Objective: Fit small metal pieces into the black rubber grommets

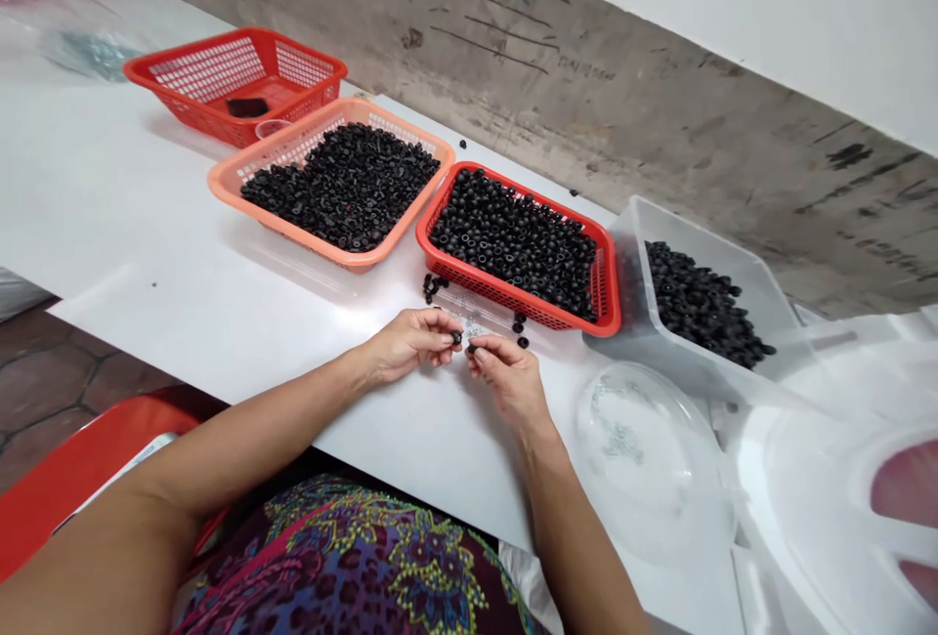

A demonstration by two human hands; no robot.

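Note:
Close together over the white table (410,430), my two hands each pinch a small black part. My left hand (416,342) has a round black ring-like piece (456,337) between thumb and forefinger. In my right hand (508,371) is another small black piece (472,349), mostly covered by the fingertips. A pile of tiny clear bits (469,308) lies just beyond my fingers. A few loose black pieces (432,286) rest left of that pile, and more black pieces (521,329) sit to its right. Directly behind stands a red basket (513,301) full of round black parts.
An orange basket (293,242) holds flatter black parts. Farther left is a red basket (176,107) with one dark item inside. On the right are a clear plastic bin (637,303) of black parts, a clear round dish (660,498) and a white stool-like object (791,479). A wall (513,59) runs behind.

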